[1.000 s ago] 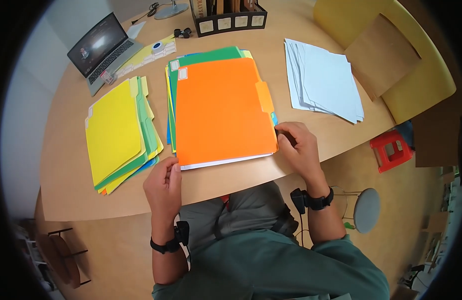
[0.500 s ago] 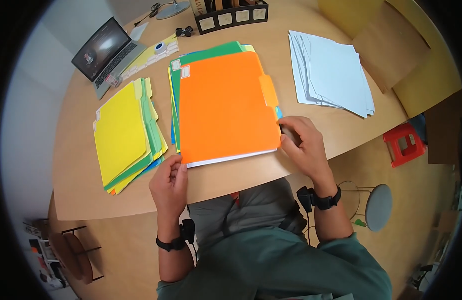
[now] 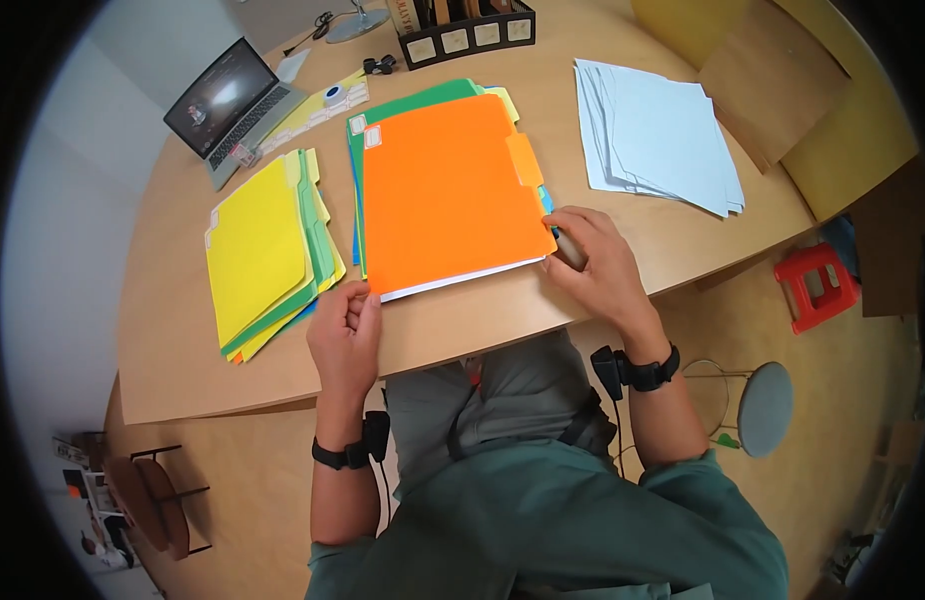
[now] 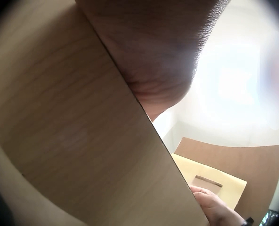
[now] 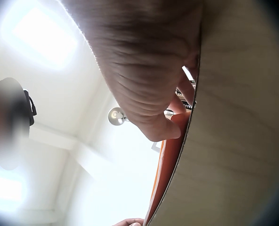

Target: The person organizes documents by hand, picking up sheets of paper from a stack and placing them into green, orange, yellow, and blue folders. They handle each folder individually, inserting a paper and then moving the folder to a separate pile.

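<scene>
An orange file folder [image 3: 453, 190] lies on top of a stack of folders in the middle of the table, and white paper shows along its near edge. My left hand [image 3: 345, 335] pinches its near left corner, the fingers curled with the thumb along the edge. At the near right corner my right hand [image 3: 601, 265] grips the folder between fingers and thumb. In the right wrist view the thumb [image 5: 165, 129] presses against the orange folder [image 5: 170, 157]. Beneath it, a green folder [image 3: 423, 100] sticks out at the far side. The left fingertips are hidden in the left wrist view.
A second stack with a yellow folder [image 3: 258, 255] on top lies to the left. White sheets [image 3: 663, 135] are piled at the right. Farther back stand a laptop [image 3: 228, 100], a tape roll [image 3: 335, 95] and a black desk organizer [image 3: 470, 38]. The table's front edge [image 3: 483, 355] is close to my body.
The head view has shifted slightly. My right fingertips have moved from beside the orange folder's right edge onto it, while the left hand stays at the near left corner.
</scene>
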The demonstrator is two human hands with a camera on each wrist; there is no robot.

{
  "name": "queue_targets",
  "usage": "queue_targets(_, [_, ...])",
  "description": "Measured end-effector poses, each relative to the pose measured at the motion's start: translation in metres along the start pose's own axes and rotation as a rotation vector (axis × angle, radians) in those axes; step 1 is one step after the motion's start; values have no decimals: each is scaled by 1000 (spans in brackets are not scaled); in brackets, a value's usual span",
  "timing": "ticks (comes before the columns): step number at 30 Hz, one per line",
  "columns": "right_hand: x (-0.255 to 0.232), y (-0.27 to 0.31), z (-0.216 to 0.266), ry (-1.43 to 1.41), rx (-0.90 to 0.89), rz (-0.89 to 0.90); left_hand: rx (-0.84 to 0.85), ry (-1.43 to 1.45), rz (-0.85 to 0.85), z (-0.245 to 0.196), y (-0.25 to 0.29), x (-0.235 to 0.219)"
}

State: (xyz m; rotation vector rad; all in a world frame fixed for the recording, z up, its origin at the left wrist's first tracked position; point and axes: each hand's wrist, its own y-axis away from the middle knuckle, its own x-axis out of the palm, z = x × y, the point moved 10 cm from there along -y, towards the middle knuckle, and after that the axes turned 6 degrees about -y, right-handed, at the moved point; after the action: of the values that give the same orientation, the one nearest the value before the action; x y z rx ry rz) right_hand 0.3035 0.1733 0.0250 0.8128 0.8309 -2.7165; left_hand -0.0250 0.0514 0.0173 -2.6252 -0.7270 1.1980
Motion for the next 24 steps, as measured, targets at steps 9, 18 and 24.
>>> queue_targets(9, [4,-1,-7,38,-14,2,451,-433,211,-106,-30,21])
queue_targets(18, [2,2,-12,33,-55,-37,450,-508,448,-84,-45,54])
queue_targets(24, [2,1,-7,69,-53,-41,411,-528,449,-81,-48,51])
